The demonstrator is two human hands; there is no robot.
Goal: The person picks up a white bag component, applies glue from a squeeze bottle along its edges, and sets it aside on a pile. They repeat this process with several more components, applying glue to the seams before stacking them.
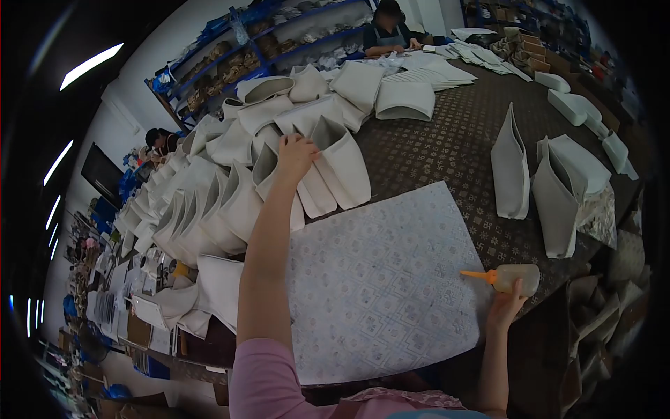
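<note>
My left hand reaches into the row of white leather-like bag shells and closes its fingers on the upper edge of one white bag shell. Right beside it leans another open-topped shell. My right hand is wrapped around a translucent squeeze bottle, its orange nozzle pointing left. The bottle is above the right edge of a pale patterned sheet on the table. The contact between my left fingers and the shell is partly hidden.
Many more white shells crowd the left of the dark patterned table. Two shells stand at right near stacked pieces. Flat white pieces lie at the back, where a co-worker sits. Blue shelves hold materials behind.
</note>
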